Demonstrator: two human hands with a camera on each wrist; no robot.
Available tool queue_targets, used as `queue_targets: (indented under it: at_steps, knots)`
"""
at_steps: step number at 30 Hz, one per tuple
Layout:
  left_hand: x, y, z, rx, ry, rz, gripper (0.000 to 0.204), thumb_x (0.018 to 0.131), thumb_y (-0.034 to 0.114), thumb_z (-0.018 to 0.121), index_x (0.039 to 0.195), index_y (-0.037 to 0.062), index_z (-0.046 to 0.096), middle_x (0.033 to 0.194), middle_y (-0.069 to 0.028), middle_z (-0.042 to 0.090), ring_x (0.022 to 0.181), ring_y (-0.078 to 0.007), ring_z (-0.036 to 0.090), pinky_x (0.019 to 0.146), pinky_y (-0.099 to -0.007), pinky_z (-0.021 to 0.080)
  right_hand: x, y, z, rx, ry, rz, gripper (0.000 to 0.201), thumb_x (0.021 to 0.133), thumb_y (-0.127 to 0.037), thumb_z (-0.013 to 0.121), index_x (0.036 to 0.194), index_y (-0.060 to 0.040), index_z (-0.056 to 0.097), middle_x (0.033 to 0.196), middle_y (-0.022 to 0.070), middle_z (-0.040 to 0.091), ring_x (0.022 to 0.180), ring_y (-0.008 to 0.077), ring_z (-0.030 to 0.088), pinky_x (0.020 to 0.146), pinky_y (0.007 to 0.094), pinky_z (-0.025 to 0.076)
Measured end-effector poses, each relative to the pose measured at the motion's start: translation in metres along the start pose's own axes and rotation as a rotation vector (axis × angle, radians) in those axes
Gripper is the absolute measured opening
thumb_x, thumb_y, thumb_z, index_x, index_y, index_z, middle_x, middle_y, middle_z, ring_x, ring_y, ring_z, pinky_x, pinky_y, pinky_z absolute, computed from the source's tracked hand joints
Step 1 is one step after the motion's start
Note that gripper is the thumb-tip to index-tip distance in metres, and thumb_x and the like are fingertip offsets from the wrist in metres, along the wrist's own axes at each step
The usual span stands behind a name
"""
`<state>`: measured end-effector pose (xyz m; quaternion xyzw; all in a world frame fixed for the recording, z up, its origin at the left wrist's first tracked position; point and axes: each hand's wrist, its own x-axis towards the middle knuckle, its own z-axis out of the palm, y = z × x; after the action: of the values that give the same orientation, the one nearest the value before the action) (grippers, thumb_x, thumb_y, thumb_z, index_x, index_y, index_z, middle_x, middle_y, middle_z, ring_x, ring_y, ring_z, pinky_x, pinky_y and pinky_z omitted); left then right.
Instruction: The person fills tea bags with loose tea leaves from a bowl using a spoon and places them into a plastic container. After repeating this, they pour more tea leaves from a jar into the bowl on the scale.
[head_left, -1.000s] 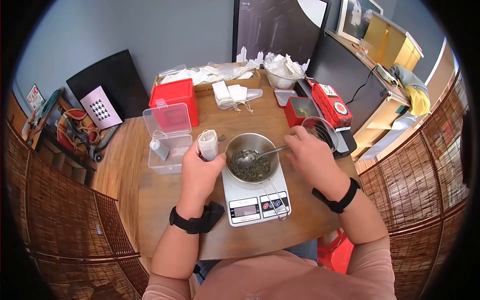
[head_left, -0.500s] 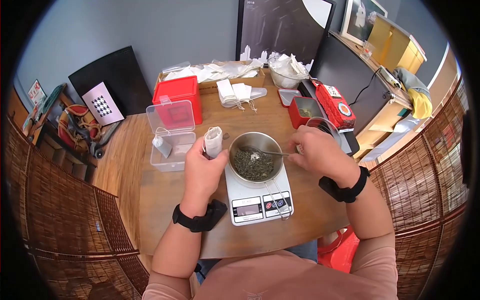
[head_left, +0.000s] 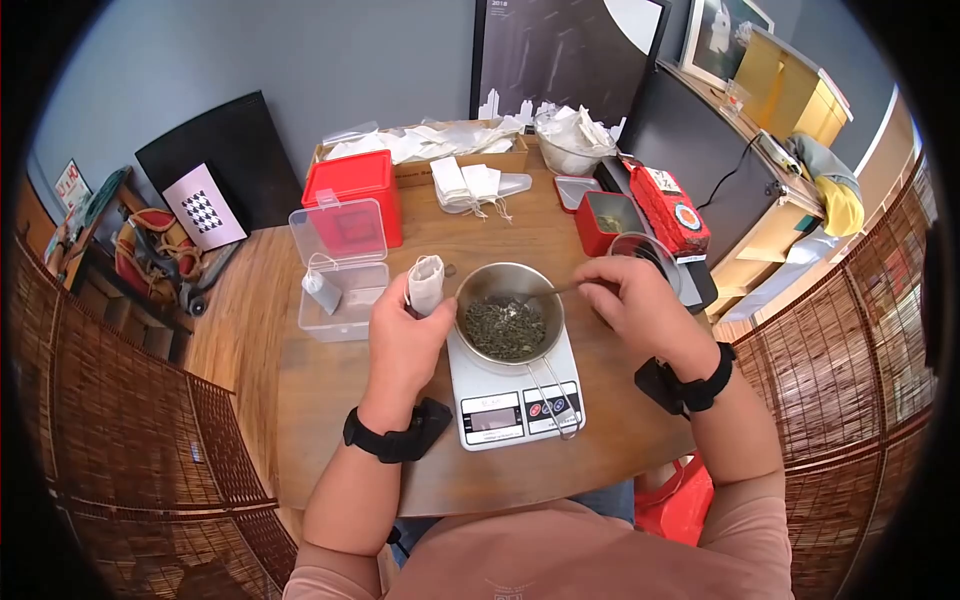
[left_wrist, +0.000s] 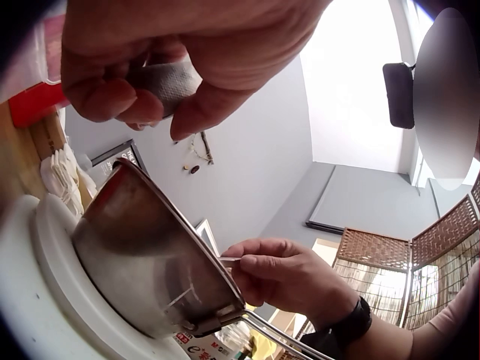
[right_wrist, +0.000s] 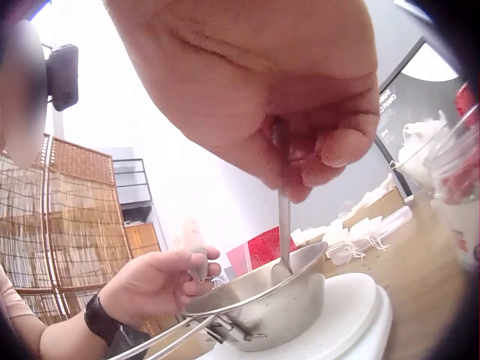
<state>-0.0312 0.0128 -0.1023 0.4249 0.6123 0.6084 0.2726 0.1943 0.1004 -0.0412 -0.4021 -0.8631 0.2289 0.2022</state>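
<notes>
Over the last second the spoon [right_wrist: 284,229] had shifted toward the right hand [head_left: 635,300], its scoop end no longer plain to see; I judged the leaves [head_left: 505,332] were being worked inside the pot [right_wrist: 296,313]. That hand pinched the spoon's handle; the left hand [head_left: 405,335] gripped a small white bag [head_left: 426,287]. The hands were apart, the pot between them on a scale [head_left: 500,378].

- Your pan [head_left: 510,281] sits on the scale [head_left: 480,385], leaves [head_left: 505,335] inside.
- Left of pan: your left hand [head_left: 408,335] with a pouch [head_left: 427,288]; further left, a box [head_left: 350,333] holding a bag [head_left: 321,291].
- Right of pan: your right hand [head_left: 640,302], its spoon [right_wrist: 284,217] reaching in.
- Behind pan: loose pouches [head_left: 465,183], then a carton [head_left: 420,175].
- Behind-left of pan: tub [head_left: 350,175].
- Behind-right: tin [head_left: 596,240], bowl [head_left: 565,165] farther back.
</notes>
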Motion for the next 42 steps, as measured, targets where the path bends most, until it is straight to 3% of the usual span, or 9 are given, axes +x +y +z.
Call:
queue_targets:
  at_steps: [2, 12, 14, 17, 23, 30, 32, 38, 42]
  knots:
    - [0.001, -0.002, -0.001, -0.043, -0.031, -0.015, 0.026, 0.076, 0.006, 0.065, 0.101, -0.0006, 0.061, 0.086, 0.0003, 0.06, 0.076, -0.0076, 0.053, 0.069, -0.0241, 0.044, 0.0, -0.001, 0.001, 0.152, 0.07, 0.024, 0.012, 0.083, -0.006, 0.06, 0.093, -0.0003, 0.064, 0.077, 0.014, 0.064, 0.067, 0.0217, 0.062, 0.064, 0.0307, 0.048]
    - [0.002, -0.006, 0.001, -0.043, -0.026, -0.002, 0.025, 0.077, 0.005, 0.065, 0.101, -0.0001, 0.061, 0.08, 0.0025, 0.057, 0.066, -0.0043, 0.049, 0.058, -0.0211, 0.04, -0.005, 0.011, 0.014, 0.173, 0.108, 0.025, 0.01, 0.084, -0.005, 0.059, 0.092, 0.0005, 0.062, 0.072, 0.009, 0.061, 0.062, 0.014, 0.056, 0.059, 0.0276, 0.046]
    - [0.001, -0.002, 0.0, -0.038, -0.046, -0.062, 0.029, 0.077, 0.006, 0.064, 0.105, -0.0004, 0.062, 0.088, -0.0043, 0.064, 0.079, -0.0101, 0.057, 0.072, -0.0263, 0.046, -0.005, 0.02, 0.021, 0.319, 0.083, 0.048, 0.009, 0.085, -0.005, 0.059, 0.092, 0.0006, 0.062, 0.07, 0.0055, 0.06, 0.061, 0.0104, 0.054, 0.057, 0.0255, 0.045]
    - [0.0, -0.002, 0.0, -0.042, -0.05, -0.059, 0.029, 0.077, 0.006, 0.064, 0.105, -0.0004, 0.062, 0.089, -0.0043, 0.064, 0.08, -0.0101, 0.057, 0.073, -0.026, 0.046, -0.007, 0.02, 0.024, 0.448, 0.04, 0.085, 0.009, 0.086, -0.005, 0.057, 0.091, 0.0009, 0.062, 0.069, 0.0026, 0.06, 0.06, 0.0077, 0.054, 0.056, 0.0235, 0.045]
    - [0.0, -0.003, 0.003, -0.042, -0.045, -0.042, 0.029, 0.077, 0.006, 0.064, 0.105, -0.001, 0.062, 0.089, -0.0043, 0.064, 0.08, -0.0098, 0.057, 0.073, -0.0258, 0.046, -0.007, 0.018, 0.025, 0.686, -0.087, 0.281, 0.01, 0.089, -0.005, 0.054, 0.091, -0.0002, 0.062, 0.068, 0.0013, 0.059, 0.056, 0.0069, 0.056, 0.05, 0.0211, 0.045]
    - [-0.001, -0.001, 0.003, -0.037, -0.05, -0.045, 0.029, 0.077, 0.006, 0.064, 0.104, -0.0017, 0.061, 0.086, -0.0032, 0.062, 0.078, -0.0098, 0.056, 0.072, -0.0261, 0.046, -0.006, 0.021, 0.028, 0.876, -0.067, 0.373, 0.011, 0.09, -0.006, 0.051, 0.093, -0.0012, 0.061, 0.068, 0.003, 0.06, 0.055, 0.0081, 0.056, 0.047, 0.0206, 0.045]
    - [-0.002, -0.001, 0.004, -0.024, -0.021, 0.017, 0.025, 0.076, 0.006, 0.065, 0.1, -0.0008, 0.062, 0.082, 0.0009, 0.059, 0.071, -0.0062, 0.051, 0.065, -0.0223, 0.042, -0.008, 0.023, 0.028, 0.941, -0.05, 0.397, 0.011, 0.09, -0.006, 0.051, 0.093, -0.0008, 0.06, 0.069, 0.0039, 0.061, 0.055, 0.0087, 0.057, 0.047, 0.0208, 0.044]
    - [-0.005, 0.004, 0.004, 0.072, -0.012, 0.086, 0.025, 0.077, 0.006, 0.064, 0.101, -0.0019, 0.061, 0.085, -0.005, 0.064, 0.074, -0.0086, 0.057, 0.068, -0.0248, 0.046, -0.014, 0.033, 0.025, 1.102, -0.027, 0.446, 0.01, 0.09, -0.007, 0.052, 0.094, -0.002, 0.059, 0.069, 0.004, 0.061, 0.055, 0.0097, 0.057, 0.048, 0.0207, 0.044]
    - [-0.008, 0.009, 0.005, 0.078, -0.028, 0.069, 0.026, 0.076, 0.005, 0.065, 0.101, -0.0033, 0.061, 0.086, -0.0032, 0.062, 0.078, -0.0089, 0.056, 0.071, -0.0255, 0.046, -0.019, 0.037, 0.018, 1.154, 0.014, 0.432, 0.009, 0.09, -0.008, 0.053, 0.094, -0.0027, 0.059, 0.069, 0.0035, 0.061, 0.054, 0.0099, 0.057, 0.047, 0.0205, 0.043]
